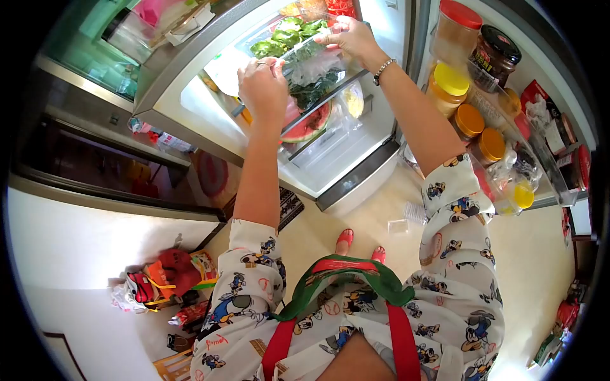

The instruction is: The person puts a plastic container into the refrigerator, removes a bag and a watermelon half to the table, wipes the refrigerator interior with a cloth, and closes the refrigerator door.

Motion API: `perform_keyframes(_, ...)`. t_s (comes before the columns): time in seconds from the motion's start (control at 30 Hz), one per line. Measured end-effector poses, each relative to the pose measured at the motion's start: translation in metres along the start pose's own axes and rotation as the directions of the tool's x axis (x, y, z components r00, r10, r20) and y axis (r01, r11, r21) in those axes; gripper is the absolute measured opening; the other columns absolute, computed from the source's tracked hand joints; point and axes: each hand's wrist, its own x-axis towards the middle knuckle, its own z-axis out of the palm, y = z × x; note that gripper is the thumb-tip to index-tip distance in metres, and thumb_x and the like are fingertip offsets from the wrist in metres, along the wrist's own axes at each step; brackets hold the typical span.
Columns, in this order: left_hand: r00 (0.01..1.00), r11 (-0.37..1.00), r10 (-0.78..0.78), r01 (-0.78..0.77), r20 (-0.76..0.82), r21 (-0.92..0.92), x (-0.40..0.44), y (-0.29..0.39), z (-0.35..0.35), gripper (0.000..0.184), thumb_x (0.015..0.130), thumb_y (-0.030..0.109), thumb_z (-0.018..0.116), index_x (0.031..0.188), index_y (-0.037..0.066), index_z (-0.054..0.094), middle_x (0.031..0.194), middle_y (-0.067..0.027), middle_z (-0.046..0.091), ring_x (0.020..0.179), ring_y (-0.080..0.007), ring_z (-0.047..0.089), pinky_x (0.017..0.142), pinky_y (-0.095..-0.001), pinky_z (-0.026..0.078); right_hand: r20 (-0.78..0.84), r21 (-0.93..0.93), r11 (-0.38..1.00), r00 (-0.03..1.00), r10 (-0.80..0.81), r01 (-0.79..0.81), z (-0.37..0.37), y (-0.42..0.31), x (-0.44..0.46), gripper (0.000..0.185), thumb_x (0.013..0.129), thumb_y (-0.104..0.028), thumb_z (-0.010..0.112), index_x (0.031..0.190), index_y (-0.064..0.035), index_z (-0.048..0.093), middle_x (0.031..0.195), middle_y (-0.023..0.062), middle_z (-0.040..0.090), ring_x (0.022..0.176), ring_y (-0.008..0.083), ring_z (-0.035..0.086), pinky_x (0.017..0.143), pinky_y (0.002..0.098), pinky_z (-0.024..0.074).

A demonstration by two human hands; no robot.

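Note:
Inside the open fridge, both hands are raised at a clear plastic container of green peppers. My left hand has its fingers curled at the container's near left edge. On the other side, my right hand grips the right end between thumb and fingers, a beaded bracelet on its wrist. Just under the container are a clear plastic bag and dark leafy greens. A cut watermelon lies on a lower level, partly hidden behind the shelf edge.
The fridge door stands open at right, its racks holding several jars, among them a red-lidded jar and a yellow-lidded jar. A clear plastic box lies on the floor. Bags sit against the left wall.

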Motion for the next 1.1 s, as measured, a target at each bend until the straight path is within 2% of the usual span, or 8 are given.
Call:
perform_keyframes(0.43,0.998,0.990,-0.043,0.048,-0.037,0.131,0.020,-0.012,0.005,0.015,0.075,0.027,0.067,0.080,0.013,0.069,0.080,-0.0099,0.065,0.076,-0.0291,0.060,0.069,-0.0391,0.046,-0.060,0.027,0.996,0.994,-0.086,0.087,0.027,0.002,0.014,0.048,0.066,-0.026,0.079,0.097,0.0058,0.060,0.087,0.0083,0.064,0.072,0.0122,0.061,0.061,0.0255,0.0514)
perform_keyframes(0.5,0.992,0.981,-0.128,0.126,0.003,0.145,0.030,-0.008,0.009,0.014,0.075,0.025,0.067,0.083,0.013,0.069,0.080,-0.0112,0.065,0.077,-0.0297,0.061,0.070,-0.0396,0.047,-0.261,-0.466,0.883,0.963,-0.073,-0.060,0.040,-0.014,0.007,0.057,0.060,-0.037,0.081,0.092,0.0066,0.062,0.083,0.0106,0.064,0.068,0.0137,0.062,0.054,0.0270,0.0492)
perform_keyframes(0.53,0.991,0.981,-0.131,0.124,0.038,0.152,0.033,-0.009,0.009,0.018,0.076,0.023,0.066,0.090,0.013,0.067,0.085,-0.0128,0.064,0.081,-0.0305,0.061,0.072,-0.0412,0.048,-0.162,-0.363,0.927,0.986,0.032,-0.090,0.049,-0.011,0.013,0.069,0.044,-0.048,0.083,0.078,0.0087,0.064,0.115,0.0328,0.052,0.088,0.0339,0.061,0.078,0.0330,0.0499)
perform_keyframes(0.63,0.987,0.984,-0.153,0.156,-0.041,0.082,0.029,0.006,-0.002,0.019,0.076,0.020,0.066,0.093,0.011,0.065,0.092,-0.0125,0.061,0.083,-0.0290,0.060,0.071,-0.0401,0.048,-0.328,-0.772,0.636,0.841,-0.431,0.026,0.101,0.009,0.024,0.071,0.050,-0.050,0.079,0.084,0.0102,0.064,0.119,0.0387,0.044,0.108,0.0396,0.046,0.095,0.0351,0.0376)
perform_keyframes(0.73,0.993,0.992,-0.029,0.015,-0.113,-0.124,0.009,0.011,-0.012,0.019,0.075,0.016,0.065,0.092,0.008,0.063,0.101,-0.0117,0.055,0.086,-0.0295,0.058,0.076,-0.0406,0.047,-0.315,-0.803,0.596,0.856,-0.410,-0.010,0.118,0.018,0.044,0.071,0.055,-0.051,0.075,0.089,0.0105,0.064,0.121,0.0378,0.037,0.111,0.0414,0.033,0.100,0.0356,0.0270)
perform_keyframes(0.9,0.989,0.974,0.072,-0.098,-0.131,-0.204,-0.049,0.021,-0.051,0.016,0.075,0.006,0.066,0.090,0.005,0.061,0.090,-0.0097,0.061,0.084,-0.0256,0.059,0.073,-0.0344,0.047,-0.330,-0.771,0.615,0.930,-0.160,-0.167,0.139,0.002,0.061,0.085,0.058,-0.052,0.074,0.108,0.0125,0.052,0.119,0.0257,0.034,0.105,0.0335,0.035,0.097,0.0360,0.0317)
perform_keyframes(0.97,0.993,0.954,0.097,-0.114,-0.074,-0.279,-0.077,0.020,-0.060,0.017,0.074,0.001,0.066,0.090,0.004,0.061,0.090,-0.0103,0.062,0.084,-0.0264,0.060,0.075,-0.0343,0.048,-0.446,-0.345,0.934,0.892,-0.076,-0.093,0.150,0.006,0.072,0.113,0.050,-0.024,0.085,0.126,0.0143,0.010,0.119,0.0295,0.034,0.117,0.0405,0.035,0.101,0.0390,0.0339)
perform_keyframes(1.1,0.988,0.926,0.109,-0.060,0.112,-0.372,-0.130,0.019,-0.073,0.017,0.073,0.001,0.067,0.089,0.005,0.062,0.091,-0.0106,0.061,0.079,-0.0284,0.059,0.067,-0.0344,0.049,-0.386,-0.317,0.948,0.918,-0.091,-0.039,0.161,0.027,0.103,0.110,0.049,-0.030,0.085,0.124,0.0128,0.017,0.120,0.0282,0.035,0.116,0.0394,0.038,0.099,0.0387,0.0354)
